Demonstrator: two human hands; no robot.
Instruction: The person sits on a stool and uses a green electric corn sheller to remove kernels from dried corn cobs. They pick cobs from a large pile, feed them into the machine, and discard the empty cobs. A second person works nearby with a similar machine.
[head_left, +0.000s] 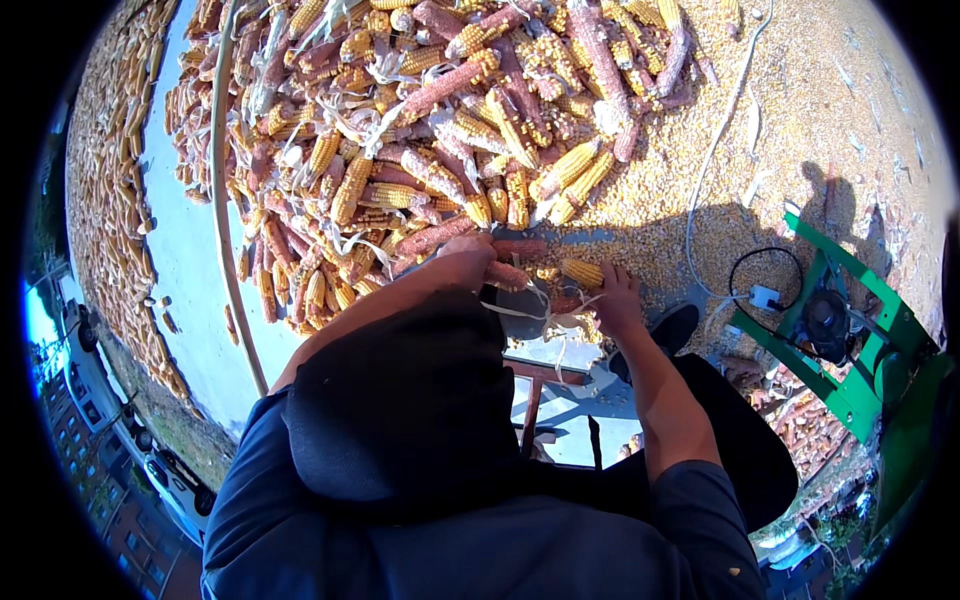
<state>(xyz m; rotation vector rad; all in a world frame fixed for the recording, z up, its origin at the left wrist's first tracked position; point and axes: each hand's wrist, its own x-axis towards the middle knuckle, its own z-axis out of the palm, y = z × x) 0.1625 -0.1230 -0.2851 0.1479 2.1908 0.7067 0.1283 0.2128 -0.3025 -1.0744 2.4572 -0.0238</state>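
Observation:
Before me lies a large heap of corn cobs, some with yellow kernels and some mostly stripped to reddish cores. My left hand is at the heap's near edge, among reddish cobs; its fingers are partly hidden, so its grip is unclear. My right hand has its fingertips at the end of a yellow corn cob; whether it grips the cob cannot be told. Pale dry husk strips hang between the hands, beside another reddish cob.
Loose kernels cover the ground at right, crossed by a white cable. A green metal machine with a motor stands right. A long wooden pole lies left of the heap. More cobs lie far left.

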